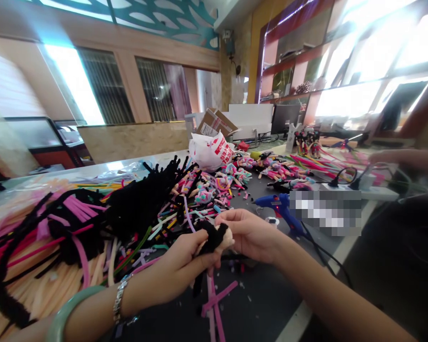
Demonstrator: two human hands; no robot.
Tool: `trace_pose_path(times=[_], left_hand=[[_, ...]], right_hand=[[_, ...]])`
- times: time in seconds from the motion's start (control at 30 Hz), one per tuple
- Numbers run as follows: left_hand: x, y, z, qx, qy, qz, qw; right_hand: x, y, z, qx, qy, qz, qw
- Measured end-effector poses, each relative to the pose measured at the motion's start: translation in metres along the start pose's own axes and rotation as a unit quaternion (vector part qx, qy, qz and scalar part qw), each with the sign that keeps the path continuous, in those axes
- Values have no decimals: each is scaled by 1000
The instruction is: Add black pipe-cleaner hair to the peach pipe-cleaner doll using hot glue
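My left hand [183,263], with a bangle and a bracelet at the wrist, is closed round a small cream-and-black doll head [225,238] of fuzzy pipe cleaner. From the other side, my right hand [251,235] pinches the same piece, its fingertips partly hidden behind it. Pink pipe cleaners [214,304] hang below my left hand, two of them crossing; whether they are joined to the head I cannot tell. Just beyond my right hand, a blue hot glue gun [278,204] with a small red light rests on the table.
Black pipe cleaners [139,199] and peach ones [53,299] are heaped on the left. Small coloured pipe-cleaner pieces [221,183] cover the middle, before a white plastic bag [210,151]. A power strip [360,192] lies right, near another person's blurred arm [406,159].
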State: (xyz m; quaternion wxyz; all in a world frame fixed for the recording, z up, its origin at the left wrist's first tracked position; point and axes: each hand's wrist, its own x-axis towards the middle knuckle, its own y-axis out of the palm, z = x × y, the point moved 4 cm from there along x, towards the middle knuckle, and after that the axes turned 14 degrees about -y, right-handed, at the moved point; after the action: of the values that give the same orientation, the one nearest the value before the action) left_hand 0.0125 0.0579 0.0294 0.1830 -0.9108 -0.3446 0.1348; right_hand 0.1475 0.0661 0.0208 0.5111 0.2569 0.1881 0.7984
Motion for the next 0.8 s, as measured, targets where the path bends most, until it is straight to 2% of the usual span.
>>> trace_pose_path(times=[0.1,0.17,0.33,0.47,0.63,0.8], left_hand=[[3,2,3,-124,15,22,992],[5,2,4,-159,23,21,987],[8,2,7,-193,40,9,980],[11,1,10,-225,22,14,974],[15,1,17,-248,2,38,968],[16,2,22,-256,-10,55,965]], right_hand=[[1,3,-3,11,-10,6,1000],[2,4,-6,16,-15,10,1000],[5,1,-9,19,-28,0,999],[7,-3,-8,11,-47,-27,998],[7,-9,2,-14,-71,-69,995],[4,-12,14,-51,-90,-85,991]])
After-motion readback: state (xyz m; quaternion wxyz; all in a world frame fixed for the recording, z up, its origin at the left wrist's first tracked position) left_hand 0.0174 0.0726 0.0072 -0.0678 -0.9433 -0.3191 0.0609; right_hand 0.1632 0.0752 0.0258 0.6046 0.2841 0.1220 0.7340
